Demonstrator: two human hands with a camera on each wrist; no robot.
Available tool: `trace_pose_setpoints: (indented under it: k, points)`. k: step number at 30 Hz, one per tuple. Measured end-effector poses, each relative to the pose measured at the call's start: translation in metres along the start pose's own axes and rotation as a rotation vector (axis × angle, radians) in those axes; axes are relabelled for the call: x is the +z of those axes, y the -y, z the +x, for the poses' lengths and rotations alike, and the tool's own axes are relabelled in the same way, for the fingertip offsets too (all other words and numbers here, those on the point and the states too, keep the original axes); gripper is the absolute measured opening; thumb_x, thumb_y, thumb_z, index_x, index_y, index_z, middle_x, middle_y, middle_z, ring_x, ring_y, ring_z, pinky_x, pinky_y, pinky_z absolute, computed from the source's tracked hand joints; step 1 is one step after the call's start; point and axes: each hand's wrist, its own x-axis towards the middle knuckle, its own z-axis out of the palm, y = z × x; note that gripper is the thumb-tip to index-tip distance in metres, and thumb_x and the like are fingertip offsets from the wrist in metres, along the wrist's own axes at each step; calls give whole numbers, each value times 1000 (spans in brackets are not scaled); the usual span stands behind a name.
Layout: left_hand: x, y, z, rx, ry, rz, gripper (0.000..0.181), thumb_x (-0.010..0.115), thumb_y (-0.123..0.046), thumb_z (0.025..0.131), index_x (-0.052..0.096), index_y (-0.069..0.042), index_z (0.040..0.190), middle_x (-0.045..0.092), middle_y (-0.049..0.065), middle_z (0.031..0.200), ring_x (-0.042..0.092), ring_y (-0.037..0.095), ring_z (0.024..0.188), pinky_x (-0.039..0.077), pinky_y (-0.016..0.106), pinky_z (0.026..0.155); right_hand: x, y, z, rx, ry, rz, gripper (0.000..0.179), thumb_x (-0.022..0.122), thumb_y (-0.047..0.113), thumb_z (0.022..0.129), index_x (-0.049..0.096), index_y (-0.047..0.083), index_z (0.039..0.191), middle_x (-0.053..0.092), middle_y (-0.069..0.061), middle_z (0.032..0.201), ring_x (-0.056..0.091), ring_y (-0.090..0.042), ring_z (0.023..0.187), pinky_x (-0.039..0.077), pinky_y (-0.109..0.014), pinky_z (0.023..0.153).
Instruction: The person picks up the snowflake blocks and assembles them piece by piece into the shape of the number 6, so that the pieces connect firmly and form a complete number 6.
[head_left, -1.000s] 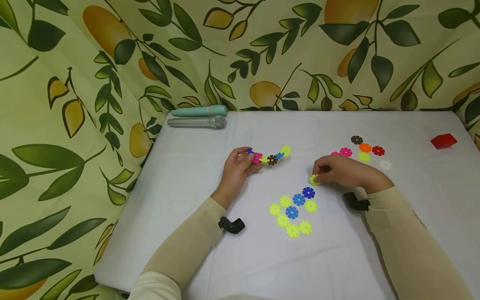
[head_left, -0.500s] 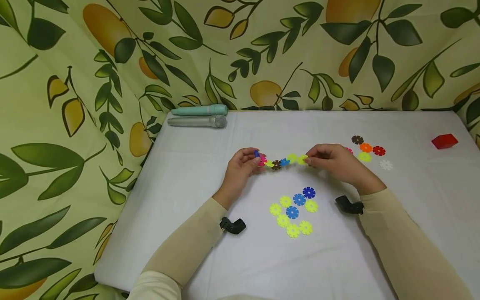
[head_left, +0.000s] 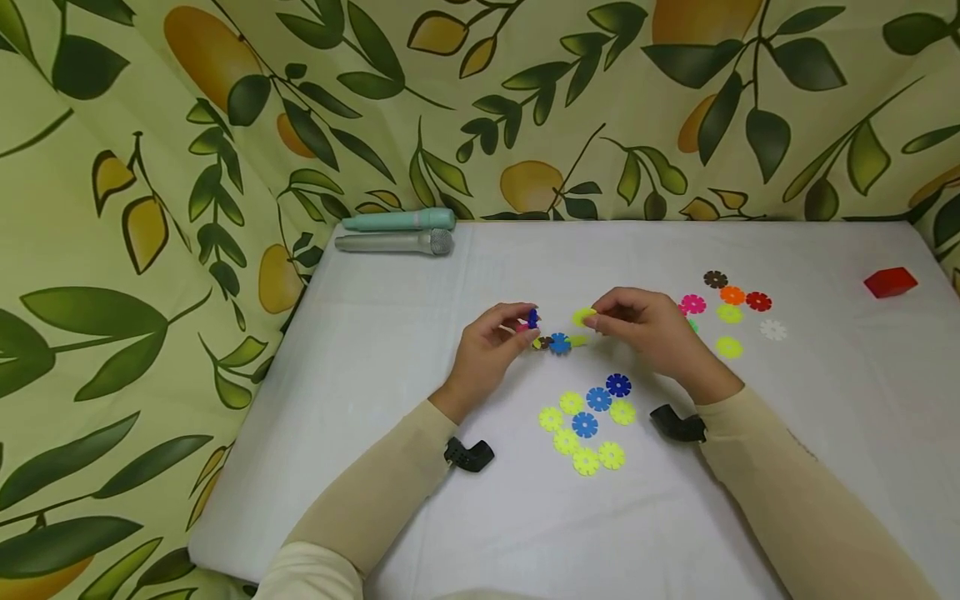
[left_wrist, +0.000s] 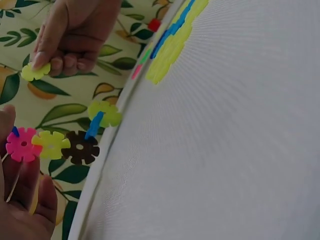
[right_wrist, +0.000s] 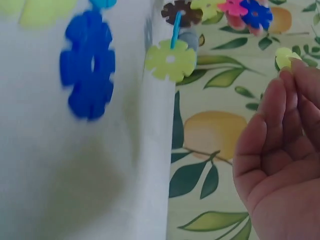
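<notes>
My left hand (head_left: 487,350) holds one end of a chain of notched plastic discs. In the left wrist view the chain runs from a pink disc (left_wrist: 18,149) through yellow and brown (left_wrist: 75,156) to light blue and yellow at its free end; a dark blue disc (right_wrist: 257,17) sits beside the pink one in the right wrist view. Between thumb and fingers, my right hand (head_left: 652,333) pinches a single yellow disc (head_left: 582,317). Both wrist views show that disc apart from the chain's yellow end disc (right_wrist: 175,70).
Loose yellow and blue discs (head_left: 585,425) lie nearer me on the white table (head_left: 375,375). Discs of mixed colours (head_left: 732,296) lie beyond my right hand. A red block (head_left: 890,282) sits far right; two microphones (head_left: 397,220) lie at the back left.
My right hand has lifted a yellow disc off the table and carried it left to the chain's end, then slightly past it. My left hand has shifted right and turned the chain.
</notes>
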Motion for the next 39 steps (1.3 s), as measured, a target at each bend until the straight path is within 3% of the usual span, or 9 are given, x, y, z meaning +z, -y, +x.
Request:
trace_pose_setpoints:
  k: [6,11,18,29,39]
  points:
    - [2,-3,0,116,48,144,40,80,9,95,71,7,134,71,14,122,64,27,102,56,41,79,8,9,-3,-163,7,-27,8,80,5,101,82,4,108,76,-4,99,70,-25,91,57,-22,79]
    - [2,-5,0,165,93,230,38,81,2,98,73,3,135,72,8,123,64,21,103,58,38,81,12,15,-6,-291,-34,-101,8,83,1,97,83,7,101,76,1,96,69,-20,86,57,-24,75]
    - [2,-5,0,217,120,243,36,80,0,100,74,3,135,72,6,121,63,22,102,56,34,80,16,17,-6,-366,-80,-141,11,85,-3,94,81,7,97,74,4,92,66,-17,82,56,-26,69]
    - [5,-5,0,247,120,245,40,81,7,95,73,7,134,72,12,122,64,29,101,55,33,79,18,15,-5,-471,-95,-206,17,86,-7,91,80,7,98,73,6,92,66,-13,84,53,-16,76]
    - [5,-5,0,308,140,255,37,77,8,99,72,9,135,70,14,120,64,27,100,58,32,82,34,13,-6,-543,-177,-126,19,87,-9,87,83,5,98,71,7,86,62,-11,77,50,-17,71]
